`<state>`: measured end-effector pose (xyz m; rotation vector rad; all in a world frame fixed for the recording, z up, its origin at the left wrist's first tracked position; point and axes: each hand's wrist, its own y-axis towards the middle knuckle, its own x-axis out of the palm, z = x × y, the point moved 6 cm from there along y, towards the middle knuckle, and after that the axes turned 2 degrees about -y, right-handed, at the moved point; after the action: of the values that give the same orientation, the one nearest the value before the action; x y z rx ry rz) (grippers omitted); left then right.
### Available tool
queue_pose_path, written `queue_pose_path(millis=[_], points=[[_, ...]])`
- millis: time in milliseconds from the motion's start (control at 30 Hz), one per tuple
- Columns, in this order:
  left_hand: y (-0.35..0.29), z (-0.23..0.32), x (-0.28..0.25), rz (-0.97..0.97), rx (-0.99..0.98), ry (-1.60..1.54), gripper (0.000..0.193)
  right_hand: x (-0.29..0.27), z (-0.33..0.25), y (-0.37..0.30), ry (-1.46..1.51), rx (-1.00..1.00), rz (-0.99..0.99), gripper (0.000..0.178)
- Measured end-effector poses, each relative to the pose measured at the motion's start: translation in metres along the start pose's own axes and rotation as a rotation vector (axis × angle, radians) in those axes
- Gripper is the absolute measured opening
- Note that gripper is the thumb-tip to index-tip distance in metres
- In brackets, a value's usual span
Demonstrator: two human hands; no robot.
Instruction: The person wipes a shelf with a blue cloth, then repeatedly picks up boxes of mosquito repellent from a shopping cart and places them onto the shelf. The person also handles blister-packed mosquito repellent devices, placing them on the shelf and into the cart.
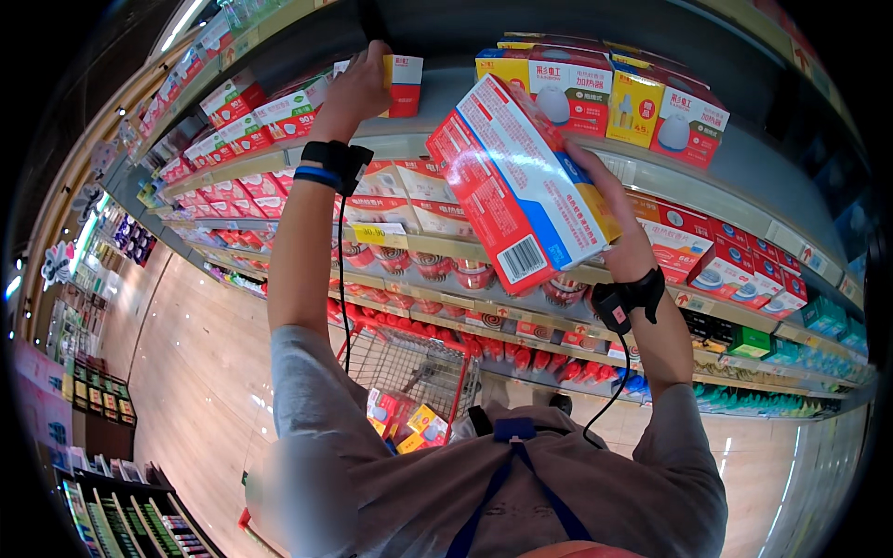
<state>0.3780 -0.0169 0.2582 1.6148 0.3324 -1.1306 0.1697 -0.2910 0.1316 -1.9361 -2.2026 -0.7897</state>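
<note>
My left hand (366,86) reaches to the upper shelf, its fingers bent over a small red, yellow and white cardboard box (406,82). The hand covers much of that box, so its exact hold is partly hidden. In front of the shelves, my right hand (603,197) grips a large red, white, blue and yellow carton (521,186) from its right side. This carton is tilted, with a barcode near its lower end. Behind it, several yellow and white boxes of plug-in heaters (569,86) stand on the same shelf.
Red-and-white boxes (244,132) line the shelf at left. Lower shelves hold more packages, with red boxes (730,270) at right. Below, a wire shopping cart (409,358) carries several boxes (423,423). A wood-look floor (200,353) stretches left, beside a dark display rack (139,511).
</note>
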Motion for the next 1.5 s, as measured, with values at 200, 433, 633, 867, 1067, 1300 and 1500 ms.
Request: queue_pose_path(millis=[200,433,633,867,1067,1300,1500], points=[[-0.005,-0.001,-0.002,0.111,-0.015,0.273,0.054,-0.012,0.004,0.010,0.113,0.230,-0.095,0.083],[-0.104,0.139,-0.076,-0.283,0.596,-0.636,0.109,0.019,-0.024,-0.001,-0.101,0.170,-0.149,0.051],[-0.136,0.182,-0.087,0.065,0.614,0.032,0.110,0.041,-0.029,0.033,0.069,0.428,-0.338,0.071],[-0.149,0.110,-0.105,0.350,0.341,-0.221,0.114,0.083,-0.074,0.096,-1.490,-0.561,-0.288,0.042],[-0.130,0.103,-0.089,0.602,0.296,-0.483,0.134,0.082,-0.038,0.157,-2.120,-0.938,-0.333,0.036],[-0.123,0.069,-0.030,0.144,0.192,-0.334,0.076,0.057,-0.041,0.172,-2.171,-0.690,-0.433,0.037],[-0.111,0.074,-0.007,0.034,-0.160,-0.799,0.040,0.035,-0.067,0.156,-2.140,-0.476,-0.429,0.032]])
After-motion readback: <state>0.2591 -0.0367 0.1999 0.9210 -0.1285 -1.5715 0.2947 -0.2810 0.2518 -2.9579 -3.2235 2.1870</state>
